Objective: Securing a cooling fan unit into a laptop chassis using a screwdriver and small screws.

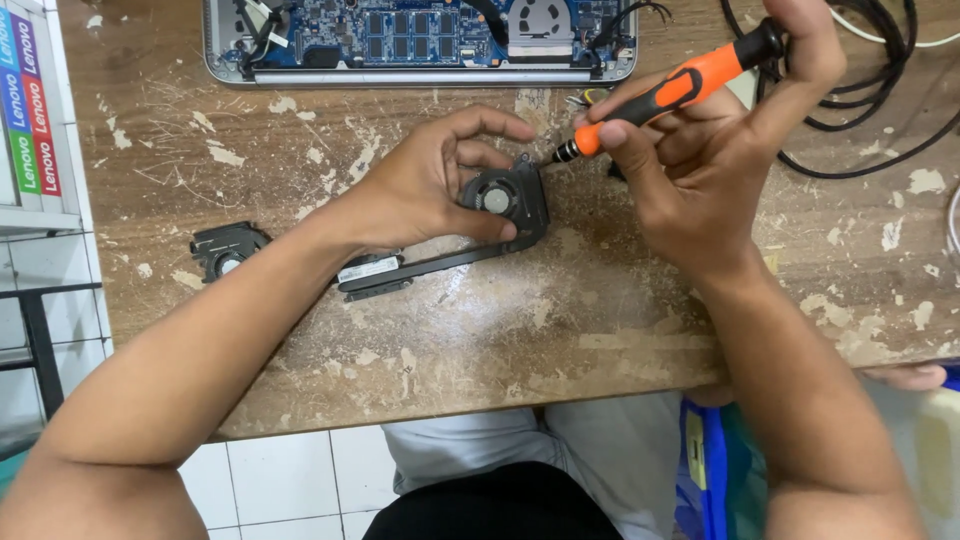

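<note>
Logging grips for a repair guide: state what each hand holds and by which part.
The left hand pins the black cooling fan by its housing edges. The right hand grips the orange screwdriver along its handle.

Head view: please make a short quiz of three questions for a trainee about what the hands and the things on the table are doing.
1. True or false: the right hand holds an orange and black screwdriver.
2. What does the left hand hold down on the wooden table?
A. a black fan with a long flat bar
B. a cable
C. a phone
3. Fill in: the opened laptop lies at the ______ edge of the table, away from the person.

Key
1. True; its tip is at the top corner of the fan.
2. A. A second, loose fan lies to the left.
3. Far.
</note>
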